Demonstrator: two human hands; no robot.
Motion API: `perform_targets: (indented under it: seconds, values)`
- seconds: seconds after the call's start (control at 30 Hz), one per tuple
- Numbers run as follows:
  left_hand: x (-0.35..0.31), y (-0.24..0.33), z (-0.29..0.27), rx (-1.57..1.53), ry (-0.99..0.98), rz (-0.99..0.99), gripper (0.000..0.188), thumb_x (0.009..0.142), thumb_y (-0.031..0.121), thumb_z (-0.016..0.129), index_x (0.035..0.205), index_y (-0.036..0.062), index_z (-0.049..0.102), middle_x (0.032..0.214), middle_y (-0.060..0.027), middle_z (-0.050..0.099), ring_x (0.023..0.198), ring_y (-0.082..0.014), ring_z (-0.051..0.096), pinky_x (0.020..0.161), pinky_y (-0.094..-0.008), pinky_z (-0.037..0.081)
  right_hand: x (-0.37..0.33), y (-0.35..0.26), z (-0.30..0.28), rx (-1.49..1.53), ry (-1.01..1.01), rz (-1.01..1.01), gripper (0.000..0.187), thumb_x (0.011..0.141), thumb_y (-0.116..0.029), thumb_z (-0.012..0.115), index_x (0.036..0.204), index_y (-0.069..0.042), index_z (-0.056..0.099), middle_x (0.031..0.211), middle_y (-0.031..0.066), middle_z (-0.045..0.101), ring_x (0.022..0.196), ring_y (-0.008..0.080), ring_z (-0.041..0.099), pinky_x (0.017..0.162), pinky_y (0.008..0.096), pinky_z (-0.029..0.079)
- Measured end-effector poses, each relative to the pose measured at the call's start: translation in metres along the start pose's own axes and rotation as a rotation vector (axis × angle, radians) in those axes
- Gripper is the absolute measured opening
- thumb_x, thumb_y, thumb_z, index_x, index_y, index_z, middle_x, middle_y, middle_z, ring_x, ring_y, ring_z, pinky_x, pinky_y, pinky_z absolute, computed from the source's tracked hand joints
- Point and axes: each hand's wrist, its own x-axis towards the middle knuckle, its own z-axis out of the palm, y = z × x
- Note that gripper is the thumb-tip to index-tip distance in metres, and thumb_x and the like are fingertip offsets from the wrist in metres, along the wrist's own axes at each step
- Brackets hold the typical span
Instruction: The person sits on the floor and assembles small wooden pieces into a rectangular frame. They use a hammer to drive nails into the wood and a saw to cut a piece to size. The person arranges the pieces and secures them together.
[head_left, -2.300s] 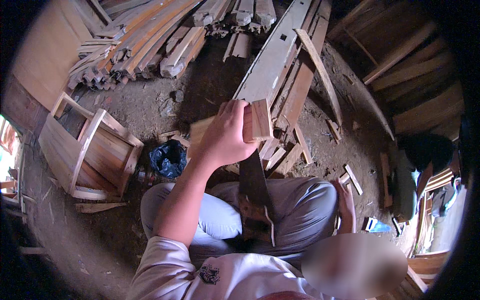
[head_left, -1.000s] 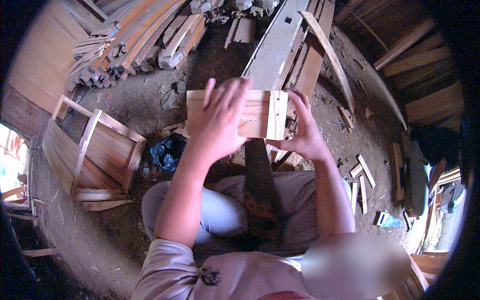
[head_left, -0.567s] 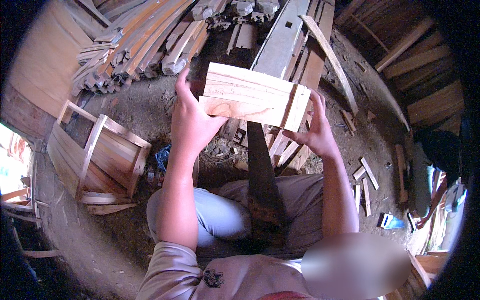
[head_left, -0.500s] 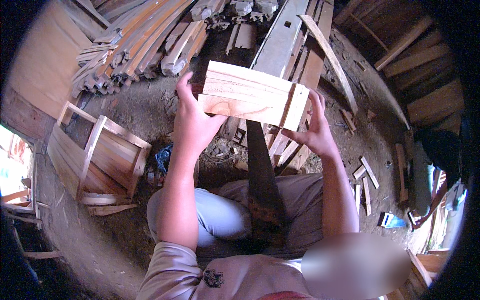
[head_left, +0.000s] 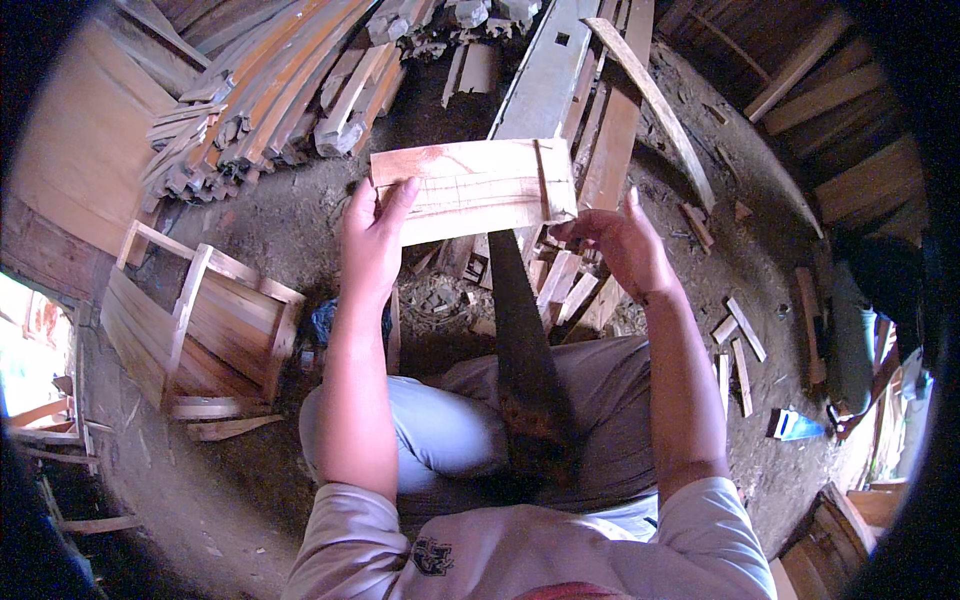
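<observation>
Two bare hands, one pale wooden piece (head_left: 465,190) raised between them above the lap.

Item: left hand (head_left: 370,245), closed on the piece's left end; thumb flat across the near face, remaining fingers mostly hidden at the end and behind.

Item: right hand (head_left: 638,258), loosely open; thumb pointing up, well apart from the bent fingers (head_left: 588,225), whose tips are at the piece's lower right corner. Whether they touch it cannot be told.

Item: the wooden piece, slightly tilted, of flat boards, dark lines along the face; one narrow cross strip (head_left: 556,180) at the end nearest the right fingers.

Item: handsaw (head_left: 522,320), dark blade, below and between both sets of fingers, handle end toward the lap; blade's upper end passing behind the piece.

Containers: one open box-like wooden frame (head_left: 184,315), slatted, on the floor left of the left fingers, its own boards showing inside. One dark blue plastic bag (head_left: 323,320), below the left fingers, partly covered by the forearm; contents not visible.

Also: stacked timber (head_left: 270,90), beyond the left fingers; long grey board (head_left: 545,75), beyond the piece; several offcuts (head_left: 745,328), floor, right of the right fingers; one blue-and-white tool (head_left: 797,425), farther right and nearer the body.
</observation>
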Motion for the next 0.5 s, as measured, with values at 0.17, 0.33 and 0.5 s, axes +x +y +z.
perform_targets:
  seconds: [0.17, 0.33, 0.5]
  values:
    - [0.001, -0.014, 0.005, -0.262, 0.131, -0.141, 0.037, 0.106, 0.034, 0.069, 0.124, 0.0010, 0.067, 0.115, -0.0073, 0.072, 0.105, -0.0134, 0.066, 0.095, -0.0304, 0.051, 0.000, -0.007, 0.026, -0.235, 0.099, 0.041, 0.048, 0.108, -0.047, 0.056, 0.115, -0.002, 0.071, 0.114, 0.0108, 0.074, 0.115, 0.0218, 0.066, 0.102, 0.0372, 0.045]
    - [0.001, -0.009, 0.004, -0.280, 0.167, -0.164, 0.041, 0.104, 0.034, 0.071, 0.125, -0.0008, 0.065, 0.117, -0.0095, 0.070, 0.106, -0.0150, 0.066, 0.095, -0.0312, 0.052, 0.000, -0.011, 0.041, -0.214, 0.159, 0.067, 0.034, 0.106, -0.036, 0.064, 0.115, -0.003, 0.069, 0.112, 0.0083, 0.074, 0.111, 0.0188, 0.067, 0.099, 0.0347, 0.047]
    - [0.004, -0.011, 0.003, -0.354, 0.161, -0.174, 0.046, 0.103, 0.033, 0.072, 0.130, -0.0029, 0.062, 0.122, -0.0119, 0.069, 0.111, -0.0175, 0.067, 0.099, -0.0335, 0.053, 0.005, 0.002, 0.034, -0.151, 0.196, 0.011, 0.027, 0.105, -0.032, 0.069, 0.107, -0.005, 0.071, 0.105, 0.0056, 0.076, 0.101, 0.0147, 0.068, 0.089, 0.0315, 0.052]
